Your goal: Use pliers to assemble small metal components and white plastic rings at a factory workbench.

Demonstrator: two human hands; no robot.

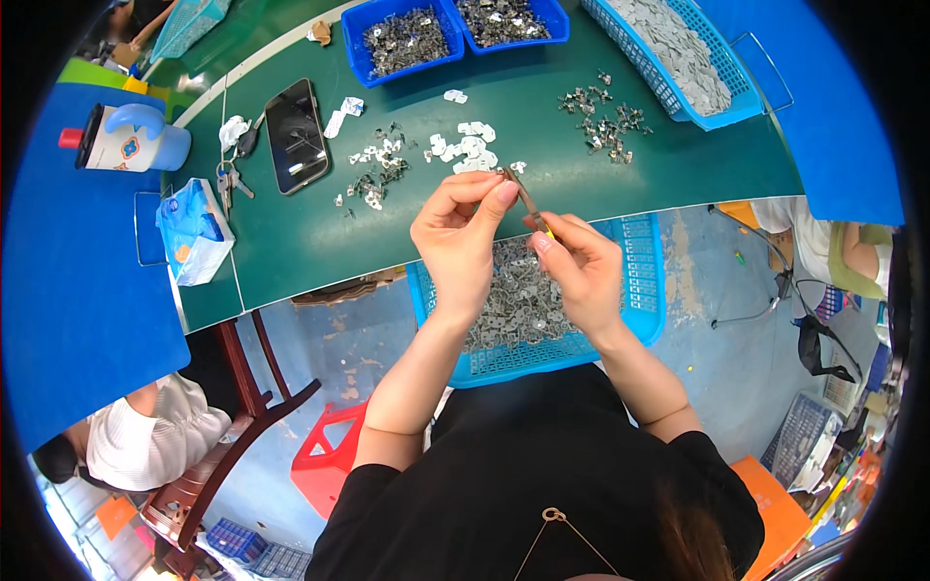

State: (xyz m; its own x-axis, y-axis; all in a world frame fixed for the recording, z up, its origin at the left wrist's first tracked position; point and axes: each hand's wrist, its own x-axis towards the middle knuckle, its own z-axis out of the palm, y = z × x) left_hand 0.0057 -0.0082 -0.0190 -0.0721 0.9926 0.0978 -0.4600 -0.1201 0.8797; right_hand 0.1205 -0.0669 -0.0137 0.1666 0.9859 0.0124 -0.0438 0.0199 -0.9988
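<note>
Over the table's front edge, my left hand [457,237] is closed in a pinch, thumb against forefinger. Whatever small piece lies between those fingertips is mostly hidden. My right hand [589,271] grips a slim, dark metal hand tool [526,200] with a bit of yellow near the fingers; its tip meets the left fingertips. Just beyond the hands lies a loose group of flat whitish pieces [472,147]. Small metal clips [373,174] are scattered left of it, and more metal clips [610,131] lie to the right. Below my hands, a light-blue basket [644,290] holds many metal parts.
Two blue bins [360,60] of small metal parts and a light-blue basket [712,120] of flat pieces stand at the back. On the left are a phone [296,136], keys [229,182], a tissue pack [197,235] and a tumbler [136,138]. A red stool [327,455] stands below.
</note>
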